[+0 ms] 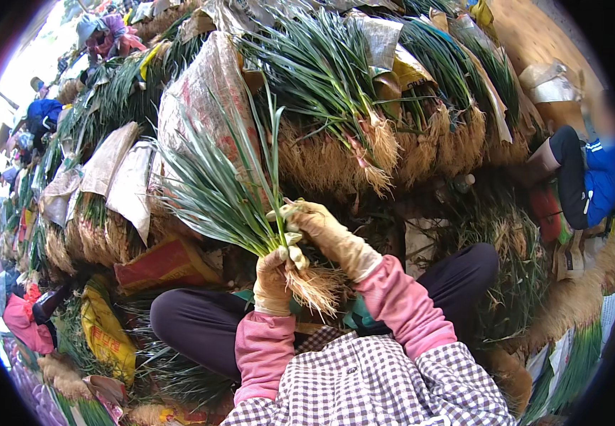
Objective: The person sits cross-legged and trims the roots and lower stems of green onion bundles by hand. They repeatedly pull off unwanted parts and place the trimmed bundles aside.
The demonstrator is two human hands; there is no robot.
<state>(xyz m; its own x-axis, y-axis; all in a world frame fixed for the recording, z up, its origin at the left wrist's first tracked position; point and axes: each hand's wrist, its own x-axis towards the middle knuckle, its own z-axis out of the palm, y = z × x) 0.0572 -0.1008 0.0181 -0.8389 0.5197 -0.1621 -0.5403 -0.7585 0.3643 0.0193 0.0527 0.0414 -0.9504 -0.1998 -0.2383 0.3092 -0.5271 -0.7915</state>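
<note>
My left hand (276,277), in a worn tan work glove, is closed round the base of a bunch of green onions (219,186). The long green leaves fan out to the upper left, and the pale roots hang below the fist towards the lower right. My right hand (307,218), gloved too, pinches at the stalks of the bunch just above the left fist, with thumb and forefinger at a green stalk. Beyond the hands, a loose handful of green onions with reddish bulbs (363,141) lies on top of a long row of rooted bundles.
Woven sacks (206,106) cover parts of the stacked bundles ahead. A red and yellow bag (166,266) and a yellow sack (106,333) lie at left. Cut leaves (510,282) are heaped at right. A person in blue (603,175) sits at far right; several people are at far left.
</note>
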